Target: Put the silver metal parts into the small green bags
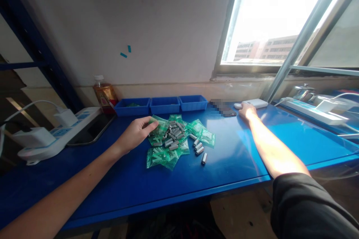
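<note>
My left hand point(139, 130) pinches a green zip-lock bag point(159, 129) between thumb and fingers, at the left of a pile. In the pile, several metal hex standoffs point(175, 133) lie on and among more green bags point(164, 157). A few loose standoffs point(199, 151) rest on the blue table to the right, near another green bag point(206, 136). At the back right, my right hand point(246, 112) reaches out to a long white object point(258, 103). Its fingers look bent around the object's left part, and the fingertips are partly hidden.
Three blue bins point(165, 105) stand in a row along the wall; the left one holds something green. A dark flat item point(228, 111), partly blurred, lies beside them. White power strips point(63, 129) sit at both sides, with a phone point(92, 129) and a bottle point(104, 97) at left.
</note>
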The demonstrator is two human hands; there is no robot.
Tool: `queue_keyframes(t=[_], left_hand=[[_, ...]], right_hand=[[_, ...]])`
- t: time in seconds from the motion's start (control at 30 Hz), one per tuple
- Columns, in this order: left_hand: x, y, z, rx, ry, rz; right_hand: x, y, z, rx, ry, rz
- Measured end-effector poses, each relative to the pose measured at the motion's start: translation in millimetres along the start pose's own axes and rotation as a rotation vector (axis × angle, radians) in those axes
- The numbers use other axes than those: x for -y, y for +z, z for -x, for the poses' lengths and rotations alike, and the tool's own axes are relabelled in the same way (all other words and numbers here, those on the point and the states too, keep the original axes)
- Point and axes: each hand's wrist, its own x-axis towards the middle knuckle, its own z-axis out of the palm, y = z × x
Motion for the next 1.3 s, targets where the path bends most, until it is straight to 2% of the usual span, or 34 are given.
queue_keyframes(t=[0.13, 0.27, 0.43, 0.5, 0.57, 0.63, 0.67, 0.7, 0.8, 0.83, 0.9, 1.0, 1.07, 1.17, 1.23, 1.3], left_hand=[[6, 0.8, -2, -0.001, -0.014, -0.031], [9, 1.5, -2, 0.013, -0.03, -0.062], [11, 3.2, -3, 0.008, 0.012, -0.056], [11, 4.3, -4, -0.041, 0.056, -0.067], [8, 5.9, -3, -0.14, 0.141, -0.127], [4, 8.2, -1, -0.258, 0.281, -0.209], [1, 9.7, 1, -0.304, 0.365, -0.243], [-1, 11.5, 4, -0.334, 0.449, -0.272], [-7, 17.6, 12, -0.319, 0.671, -0.314], [-8, 19.4, 15, -0.294, 0.727, -0.31], [-10, 21.8, 18, -0.226, 0.809, -0.318], [-14, 22.1, 18, -0.156, 0.787, -0.399], [-16, 21.3, 16, -0.133, 0.625, -0.383], [-18, 20.5, 13, -0.03, 0.218, -0.099], [-18, 20.9, 11, 0.035, -0.006, 0.142], [-18, 22.4, 9, 0.038, -0.127, 0.308]], right_hand=[[7, 4, -6, 0.068, 0.134, -0.05], [17, 4, -5, 0.069, 0.209, -0.109], [26, -19, -1, 0.027, 0.255, -0.239], [41, -32, 1, 0.008, 0.243, -0.31], [70, -44, 12, 0.024, 0.186, -0.398], [114, -53, 39, 0.093, 0.084, -0.509], [139, -58, 59, 0.153, 0.012, -0.597], [164, -63, 83, 0.293, -0.112, -0.819], [229, -78, 155, 0.704, -0.37, -1.246], [242, -83, 173, 0.784, -0.394, -1.309], [255, -86, 193, 0.817, -0.344, -1.437], [248, -76, 190, 0.632, -0.245, -1.492], [237, -64, 179, 0.416, -0.293, -1.395], [228, -49, 171, 0.101, -0.538, -1.137], [228, -47, 174, -0.023, -0.754, -1.021], [231, -48, 180, -0.1, -0.923, -0.948]])
